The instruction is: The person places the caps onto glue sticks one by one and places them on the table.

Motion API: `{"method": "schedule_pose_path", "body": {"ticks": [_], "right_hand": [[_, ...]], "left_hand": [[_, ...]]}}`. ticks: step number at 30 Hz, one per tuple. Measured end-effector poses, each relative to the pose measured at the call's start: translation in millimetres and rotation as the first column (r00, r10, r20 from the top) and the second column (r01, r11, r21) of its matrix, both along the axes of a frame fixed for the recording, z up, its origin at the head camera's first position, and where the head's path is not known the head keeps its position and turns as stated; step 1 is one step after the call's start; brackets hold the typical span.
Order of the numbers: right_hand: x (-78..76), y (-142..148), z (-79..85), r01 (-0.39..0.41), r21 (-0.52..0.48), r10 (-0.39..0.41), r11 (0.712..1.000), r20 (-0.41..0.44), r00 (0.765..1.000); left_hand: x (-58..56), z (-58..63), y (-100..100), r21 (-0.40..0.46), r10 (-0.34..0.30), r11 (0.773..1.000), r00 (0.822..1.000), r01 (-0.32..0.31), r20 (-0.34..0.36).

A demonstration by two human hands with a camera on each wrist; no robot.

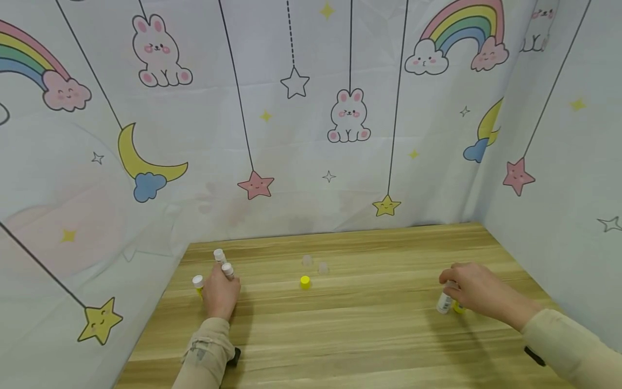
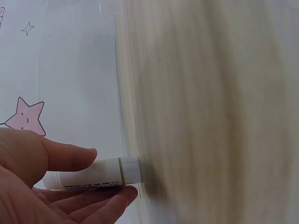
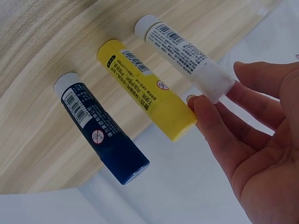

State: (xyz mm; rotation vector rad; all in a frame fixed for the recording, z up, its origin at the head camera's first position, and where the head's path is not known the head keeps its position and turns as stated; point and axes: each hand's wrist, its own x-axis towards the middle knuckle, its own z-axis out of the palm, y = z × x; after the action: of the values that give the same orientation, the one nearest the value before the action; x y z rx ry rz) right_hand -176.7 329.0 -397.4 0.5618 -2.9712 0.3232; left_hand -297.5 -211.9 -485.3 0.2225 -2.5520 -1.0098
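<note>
Left hand (image 1: pixel 221 292) pinches a slim white tube (image 2: pixel 100 174) between thumb and fingers at the left of the table (image 1: pixel 350 335); right hand (image 1: pixel 473 289) grips the upper end of a barcoded white tube (image 3: pixel 182 53) near the table's right side. The tabletop is yellowish wood with long, streaky grain. White cloth (image 1: pixel 301 146) hangs behind it and at both sides, printed with rabbits, rainbows, moons and smiling stars on strings. Around mid-table sit a bright yellow cap (image 1: pixel 305 282) and two small, pale pieces (image 1: pixel 323 268) just beyond it.

The slim white tube is plain, with a line of dark print along its body and a collar at one end. The barcoded white tube stands on the wood, covered in fine black lettering. Just beside it stands a yellow tube (image 3: pixel 145 88) with a barcode and a red prohibition sign; next comes a navy tube (image 3: pixel 103 130) with a white base. By the left hand are a white-topped tube (image 1: pixel 219 255), just beyond, and a white-capped yellow tube (image 1: pixel 198 282) on its outer side.
</note>
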Motion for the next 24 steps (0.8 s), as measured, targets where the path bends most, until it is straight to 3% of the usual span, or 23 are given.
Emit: {"method": "schedule_pose_path", "body": {"ticks": [10,15,24], "right_hand": [[1.5,-3.1,6.6,0.011,0.006,-0.01,1.0,-0.035,0.999],[0.4,-4.9,10.0,-0.012,0.035,0.015,0.999,-0.102,0.995],[-8.2,-16.5,17.7,-0.005,0.041,0.01,0.999,-0.135,0.991]], "left_hand": [[3.4,-2.4,-3.8,-0.005,-0.015,1.0,0.999,0.015,0.044],[4.3,-3.2,-5.0,-0.007,-0.016,1.0,0.999,0.016,0.048],[2.8,1.5,-2.8,-0.036,-0.031,0.999,0.999,0.03,-0.024]]}}
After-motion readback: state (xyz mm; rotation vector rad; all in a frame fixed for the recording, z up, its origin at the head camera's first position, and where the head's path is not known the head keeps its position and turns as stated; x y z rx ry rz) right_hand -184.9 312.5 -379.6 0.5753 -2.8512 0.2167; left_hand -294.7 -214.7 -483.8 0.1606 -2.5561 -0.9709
